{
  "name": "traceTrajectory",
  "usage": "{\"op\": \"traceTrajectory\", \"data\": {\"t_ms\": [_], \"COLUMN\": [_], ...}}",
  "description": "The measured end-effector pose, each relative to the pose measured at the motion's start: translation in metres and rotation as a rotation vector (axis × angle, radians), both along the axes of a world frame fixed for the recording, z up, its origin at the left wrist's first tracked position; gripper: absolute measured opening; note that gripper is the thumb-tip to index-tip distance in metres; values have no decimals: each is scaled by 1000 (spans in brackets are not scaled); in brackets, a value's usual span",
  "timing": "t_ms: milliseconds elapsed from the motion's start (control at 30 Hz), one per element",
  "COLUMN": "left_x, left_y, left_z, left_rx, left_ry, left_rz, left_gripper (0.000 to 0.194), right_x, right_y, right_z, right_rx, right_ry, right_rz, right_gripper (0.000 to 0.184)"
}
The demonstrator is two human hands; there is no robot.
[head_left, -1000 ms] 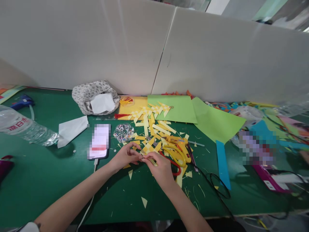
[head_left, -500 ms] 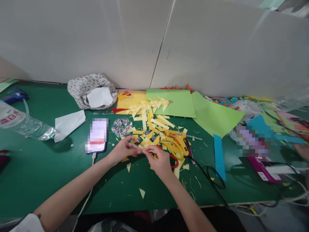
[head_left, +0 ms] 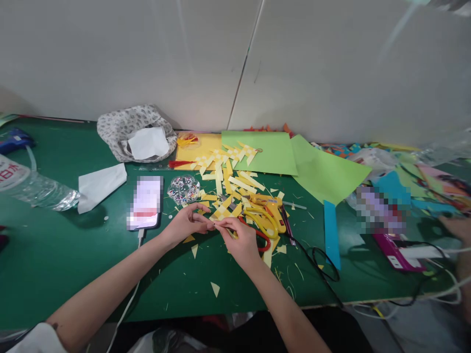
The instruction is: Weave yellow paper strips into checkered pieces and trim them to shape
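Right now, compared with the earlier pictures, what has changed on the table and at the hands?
The view shifted, so the table appears higher and further left; more of another person's hand shows at the right edge. No taking hold or letting go is visible: the left hand and right hand remain fingertips together. The phone and green sheets stayed in place.

On the green table [head_left: 73, 274], a clear plastic bottle with red lettering [head_left: 44, 189] sits beside a folded white paper sheet [head_left: 101, 186]. A dark-edged phone with a blurred screen [head_left: 147, 202] has a white charging cable [head_left: 129, 304] plugged in; behind it slumps a grey-patterned white cloth bag [head_left: 119, 130].
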State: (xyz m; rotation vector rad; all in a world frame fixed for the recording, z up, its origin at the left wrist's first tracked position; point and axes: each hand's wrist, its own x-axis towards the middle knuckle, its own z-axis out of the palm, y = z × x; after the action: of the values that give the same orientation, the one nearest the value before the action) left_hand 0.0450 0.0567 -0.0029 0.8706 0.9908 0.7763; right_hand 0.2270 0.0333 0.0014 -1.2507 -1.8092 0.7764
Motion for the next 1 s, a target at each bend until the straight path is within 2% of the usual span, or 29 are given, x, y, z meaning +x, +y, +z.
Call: {"op": "traceTrajectory", "data": {"t_ms": [300,567,1000], "left_x": [2,3,7], "left_y": [-1,-1,-3], "left_z": [2,6,3], "left_rx": [0,0,29], "left_ry": [-37,-26,-50], "left_rz": [10,44,80], "left_gripper": [39,39,39], "right_x": [1,0,-5], "right_y": [0,-2,-5], "right_z": [-3,-1,5], "right_rx": [-18,83,26], "right_ry": [-21,-72,28], "right_rz": [20,13,-23], "right_gripper": [5,16,22]}}
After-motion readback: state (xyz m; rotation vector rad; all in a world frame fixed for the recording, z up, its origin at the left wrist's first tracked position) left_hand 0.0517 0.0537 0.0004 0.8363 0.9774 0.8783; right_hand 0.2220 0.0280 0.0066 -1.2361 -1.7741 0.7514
